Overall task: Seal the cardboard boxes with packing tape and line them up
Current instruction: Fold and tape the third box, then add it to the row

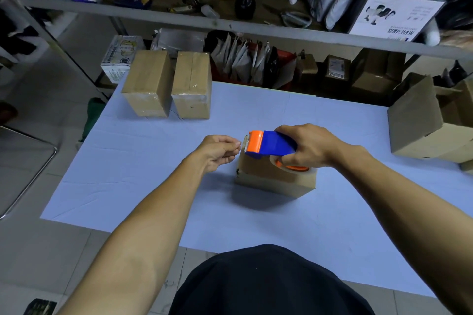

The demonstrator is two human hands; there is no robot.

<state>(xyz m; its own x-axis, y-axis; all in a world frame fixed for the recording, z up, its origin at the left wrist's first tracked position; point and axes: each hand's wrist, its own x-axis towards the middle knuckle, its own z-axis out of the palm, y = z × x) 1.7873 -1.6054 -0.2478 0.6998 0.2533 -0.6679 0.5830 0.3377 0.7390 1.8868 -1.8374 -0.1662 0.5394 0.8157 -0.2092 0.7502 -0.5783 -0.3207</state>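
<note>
Cardboard, the small brown box (pixel 271 176) sits mid-sheet on the pale blue table cover (pixel 143 181), beneath the blue-and-orange tape dispenser (pixel 268 144) gripped by the right hand (pixel 307 147); the left hand (pixel 217 152), left of the box, pinches fingertips at the dispenser's mouth, tape end unclear. It looks light and stiff, best steadied by its sides. Two taped brown boxes (pixel 166 84) stand beyond it under cluttered grey shelving (pixel 179 16).

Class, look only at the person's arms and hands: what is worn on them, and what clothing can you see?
Both forearms are bare, with no sleeves in view. The left hand and right hand wear no gloves, rings or watch. A dark garment shows at the bottom.
</note>
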